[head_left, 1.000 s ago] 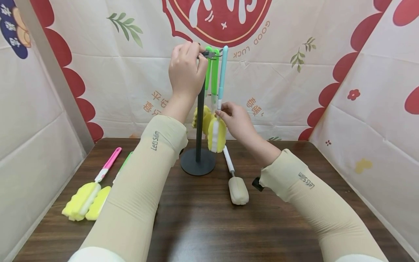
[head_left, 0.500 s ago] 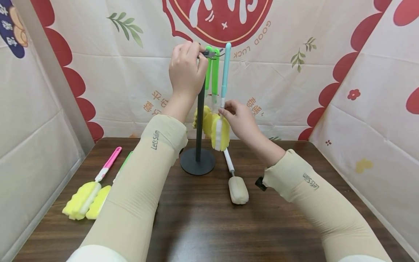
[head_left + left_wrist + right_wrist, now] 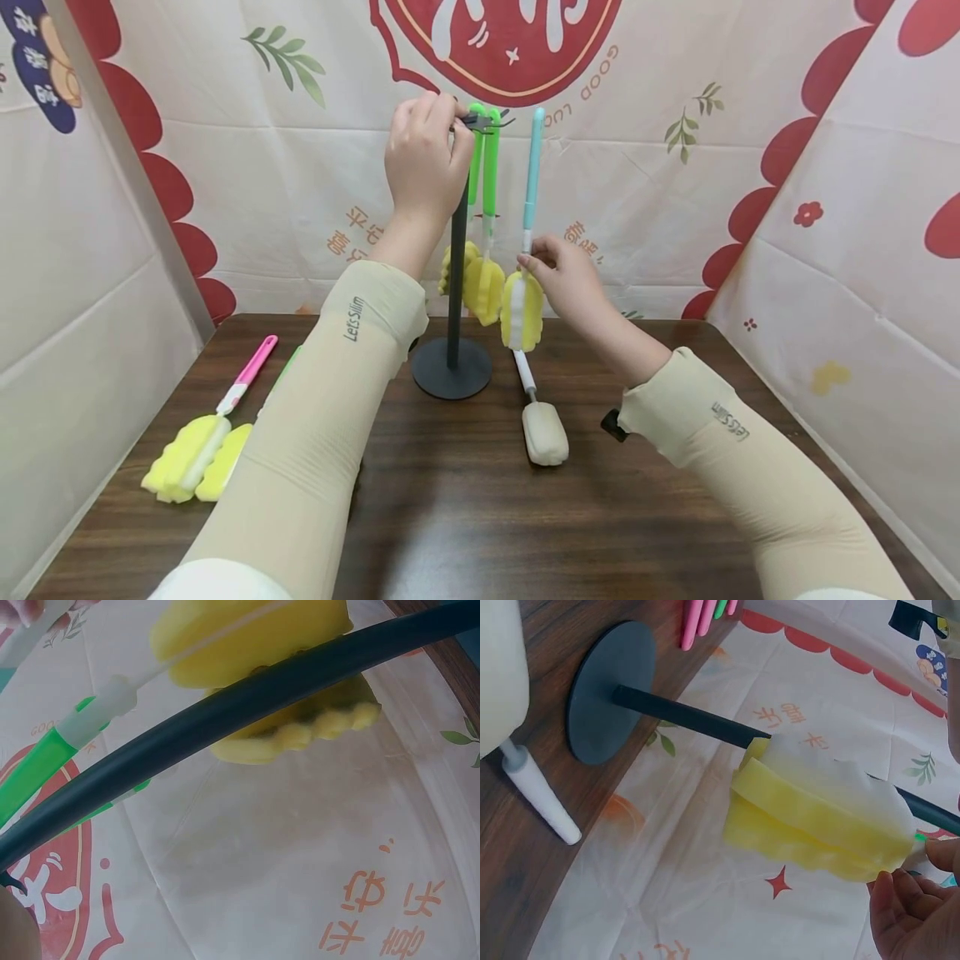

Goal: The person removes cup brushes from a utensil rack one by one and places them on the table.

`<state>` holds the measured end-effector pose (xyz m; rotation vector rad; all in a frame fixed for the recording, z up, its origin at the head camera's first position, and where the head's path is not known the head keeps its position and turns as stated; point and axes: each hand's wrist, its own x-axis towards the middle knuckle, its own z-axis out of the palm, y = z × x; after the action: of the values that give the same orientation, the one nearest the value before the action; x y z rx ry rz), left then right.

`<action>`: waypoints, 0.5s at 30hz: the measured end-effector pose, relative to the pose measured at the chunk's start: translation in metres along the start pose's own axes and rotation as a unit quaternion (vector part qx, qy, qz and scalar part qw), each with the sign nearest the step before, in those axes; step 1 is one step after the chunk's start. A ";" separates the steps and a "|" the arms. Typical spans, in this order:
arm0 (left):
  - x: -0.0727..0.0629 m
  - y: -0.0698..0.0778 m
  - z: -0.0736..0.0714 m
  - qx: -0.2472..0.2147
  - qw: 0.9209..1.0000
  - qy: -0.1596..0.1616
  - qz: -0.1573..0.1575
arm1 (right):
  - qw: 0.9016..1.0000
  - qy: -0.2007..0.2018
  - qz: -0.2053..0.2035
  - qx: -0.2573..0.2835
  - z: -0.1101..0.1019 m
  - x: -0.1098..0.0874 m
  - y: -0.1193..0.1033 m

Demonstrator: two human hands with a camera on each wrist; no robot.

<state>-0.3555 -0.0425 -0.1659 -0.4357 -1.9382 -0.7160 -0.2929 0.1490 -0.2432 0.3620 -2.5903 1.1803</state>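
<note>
My left hand [image 3: 426, 158] grips the top of a black stand [image 3: 455, 292] where hooks stick out. Two cup brushes with green handles [image 3: 491, 167] hang there, their yellow sponge heads [image 3: 483, 290] behind and right of the pole. To the right of the hooks, my right hand [image 3: 567, 279] pinches the white neck of a sponge cup brush [image 3: 533, 171] between thumb and fingers. Its light blue handle points up, apart from the hooks, and its yellow-and-white sponge hangs down. In the right wrist view that sponge [image 3: 817, 825] overlaps the pole, the fingers right at its end.
On the wooden table [image 3: 465, 517], a cup brush with a white handle and cream sponge [image 3: 545, 433] lies right of the stand's round base [image 3: 431, 375]. At left lie a pink-handled brush [image 3: 251, 371] and a green-handled one, partly hidden by my left sleeve. Printed cloth surrounds the table.
My right hand has moved to the right with the blue-handled brush, whose top has gone from the hook ends to a gap beside them. My left hand has stayed at the stand's top.
</note>
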 end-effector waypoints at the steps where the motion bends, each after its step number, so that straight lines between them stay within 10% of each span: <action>1: 0.000 0.000 0.000 0.000 1.000 0.001 0.000 | 1.000 -0.001 0.000 0.003 -0.001 0.000 0.001; 15: 0.000 0.002 0.000 0.005 1.000 -0.003 -0.002 | 1.000 -0.005 0.016 0.019 -0.012 -0.007 0.019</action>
<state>-0.3545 -0.0411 -0.1655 -0.4286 -1.9471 -0.7073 -0.2905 0.1712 -0.2510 0.3364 -2.5941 1.2416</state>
